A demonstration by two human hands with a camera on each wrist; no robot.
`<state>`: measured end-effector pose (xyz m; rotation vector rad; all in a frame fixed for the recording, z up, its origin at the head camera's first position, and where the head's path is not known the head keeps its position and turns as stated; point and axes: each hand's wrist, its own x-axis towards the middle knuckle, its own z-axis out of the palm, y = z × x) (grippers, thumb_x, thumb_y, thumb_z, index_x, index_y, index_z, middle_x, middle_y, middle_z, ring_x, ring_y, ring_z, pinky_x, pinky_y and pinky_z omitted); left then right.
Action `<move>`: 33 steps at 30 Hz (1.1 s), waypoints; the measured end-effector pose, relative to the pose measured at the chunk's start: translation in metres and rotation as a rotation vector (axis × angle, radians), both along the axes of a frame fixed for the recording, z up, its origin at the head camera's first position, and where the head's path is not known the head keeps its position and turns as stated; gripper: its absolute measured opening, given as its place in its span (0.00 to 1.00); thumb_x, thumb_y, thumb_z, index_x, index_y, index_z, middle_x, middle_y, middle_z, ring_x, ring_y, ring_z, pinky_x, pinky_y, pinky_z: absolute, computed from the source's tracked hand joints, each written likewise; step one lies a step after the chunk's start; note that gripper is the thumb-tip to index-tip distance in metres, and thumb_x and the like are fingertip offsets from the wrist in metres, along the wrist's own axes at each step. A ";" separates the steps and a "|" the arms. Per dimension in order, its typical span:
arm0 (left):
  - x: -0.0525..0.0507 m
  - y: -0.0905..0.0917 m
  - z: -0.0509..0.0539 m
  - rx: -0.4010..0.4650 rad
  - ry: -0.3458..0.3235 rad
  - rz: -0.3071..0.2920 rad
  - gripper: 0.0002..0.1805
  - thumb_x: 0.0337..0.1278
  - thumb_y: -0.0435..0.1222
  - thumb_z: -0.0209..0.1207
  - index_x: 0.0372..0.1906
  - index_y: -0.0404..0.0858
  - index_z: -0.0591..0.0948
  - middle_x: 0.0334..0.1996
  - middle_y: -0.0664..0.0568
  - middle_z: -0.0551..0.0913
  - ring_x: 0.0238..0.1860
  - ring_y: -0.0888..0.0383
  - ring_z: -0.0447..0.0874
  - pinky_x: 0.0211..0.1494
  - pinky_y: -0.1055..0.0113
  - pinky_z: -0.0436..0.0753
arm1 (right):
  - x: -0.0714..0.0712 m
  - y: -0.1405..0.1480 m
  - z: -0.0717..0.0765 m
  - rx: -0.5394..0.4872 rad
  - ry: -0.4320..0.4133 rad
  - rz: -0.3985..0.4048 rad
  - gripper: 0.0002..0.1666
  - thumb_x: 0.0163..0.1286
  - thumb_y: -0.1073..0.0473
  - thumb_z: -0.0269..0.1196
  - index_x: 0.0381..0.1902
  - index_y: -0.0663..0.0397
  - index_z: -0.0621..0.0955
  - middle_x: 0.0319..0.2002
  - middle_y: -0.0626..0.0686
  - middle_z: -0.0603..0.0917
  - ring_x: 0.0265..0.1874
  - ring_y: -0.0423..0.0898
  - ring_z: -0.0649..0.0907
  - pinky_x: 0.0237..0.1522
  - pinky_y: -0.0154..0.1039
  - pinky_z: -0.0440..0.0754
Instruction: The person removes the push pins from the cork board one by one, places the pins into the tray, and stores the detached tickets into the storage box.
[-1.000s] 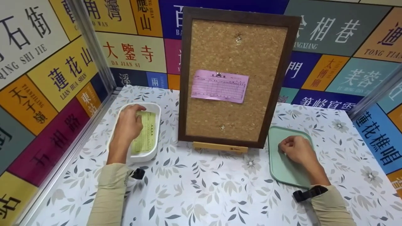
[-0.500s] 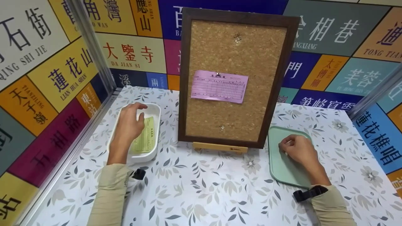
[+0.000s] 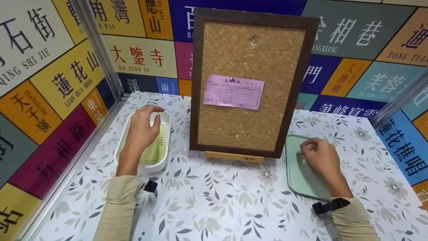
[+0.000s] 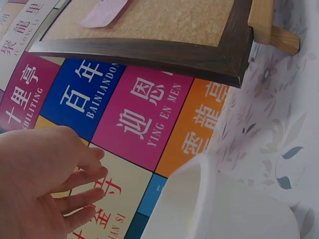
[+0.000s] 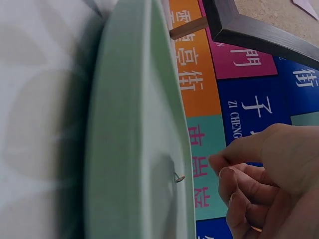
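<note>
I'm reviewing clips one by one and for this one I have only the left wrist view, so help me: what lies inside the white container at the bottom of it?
Observer: The head view shows a yellow-green printed slip lying in the white container.
Operator: Thanks. And where is the other hand?
Observer: The right hand is over a green tray, to the right of the framed corkboard.
Operator: Can you see anything in that tray?
Observer: Yes, the right wrist view shows a small metal tack in it.
</note>
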<state>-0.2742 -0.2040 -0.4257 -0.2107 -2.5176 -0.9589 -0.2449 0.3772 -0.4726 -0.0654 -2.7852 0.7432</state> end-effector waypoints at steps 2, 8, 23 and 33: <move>0.001 0.003 0.002 -0.001 0.007 -0.003 0.14 0.75 0.30 0.58 0.58 0.39 0.88 0.58 0.44 0.90 0.67 0.42 0.83 0.76 0.46 0.75 | 0.000 -0.002 0.002 -0.004 0.030 -0.014 0.11 0.74 0.53 0.67 0.42 0.54 0.90 0.32 0.52 0.93 0.27 0.42 0.84 0.31 0.36 0.74; 0.006 0.012 0.008 0.009 0.047 -0.025 0.13 0.75 0.31 0.59 0.57 0.41 0.88 0.57 0.46 0.90 0.65 0.43 0.84 0.74 0.46 0.77 | 0.002 -0.009 0.008 -0.065 0.149 -0.061 0.09 0.75 0.52 0.67 0.43 0.49 0.90 0.34 0.52 0.93 0.24 0.32 0.82 0.30 0.27 0.73; 0.017 0.040 0.024 0.042 0.102 -0.064 0.12 0.74 0.31 0.61 0.54 0.42 0.89 0.56 0.49 0.89 0.64 0.48 0.84 0.75 0.49 0.78 | 0.012 -0.047 0.043 -0.183 0.425 -0.010 0.11 0.74 0.52 0.72 0.45 0.53 0.91 0.31 0.54 0.91 0.25 0.25 0.80 0.31 0.18 0.74; 0.020 0.064 0.032 0.052 0.148 -0.095 0.10 0.74 0.31 0.62 0.52 0.44 0.89 0.61 0.49 0.85 0.68 0.50 0.82 0.78 0.52 0.78 | 0.018 -0.078 0.061 -0.264 0.546 0.101 0.10 0.73 0.53 0.74 0.44 0.54 0.91 0.26 0.50 0.88 0.22 0.30 0.81 0.29 0.18 0.76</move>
